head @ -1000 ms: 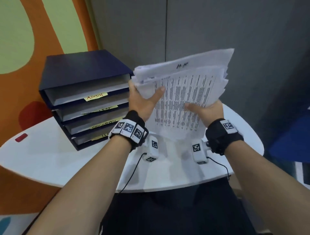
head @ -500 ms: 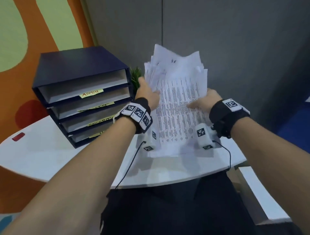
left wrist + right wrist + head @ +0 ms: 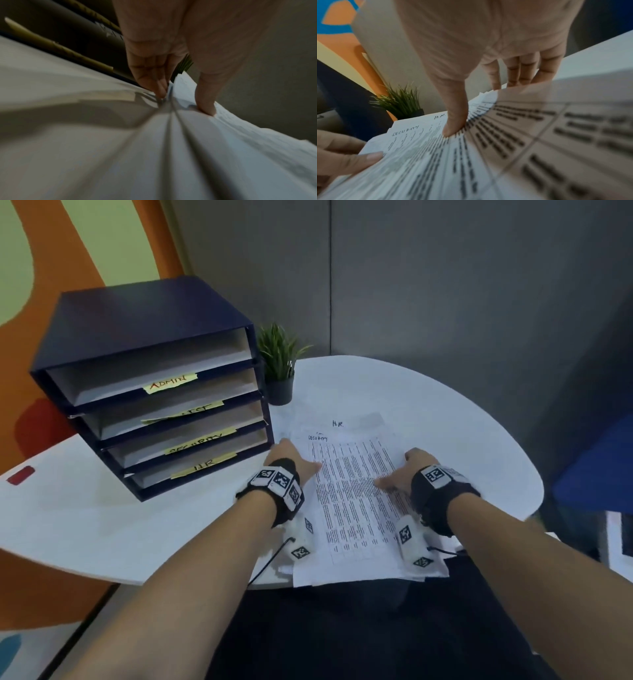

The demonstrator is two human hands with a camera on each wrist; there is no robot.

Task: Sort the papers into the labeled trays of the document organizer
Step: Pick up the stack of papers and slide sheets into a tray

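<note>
A stack of printed papers (image 3: 352, 501) lies flat on the white table (image 3: 102, 525), its near end over the table's front edge. The top sheet is hand-marked SECURITY; a sheet beneath shows H.R. My left hand (image 3: 291, 460) pinches the stack's left edge, thumb on top (image 3: 185, 100). On the stack's other edge my right hand (image 3: 407, 470) has its thumb on the sheet and its fingers behind the edge (image 3: 479, 108). The dark blue organizer (image 3: 144, 337) stands left of the papers, with several trays, three labels reading ADMIN, SECURITY, H.R.
A small potted plant (image 3: 279, 364) stands right behind the organizer's corner. A red item (image 3: 20, 475) lies at the table's far left. A grey partition rises behind the table, and something blue (image 3: 603, 467) sits off its right end.
The stack was held up in the air facing me; both hands have brought it down flat onto the table. The plant has come into view.
</note>
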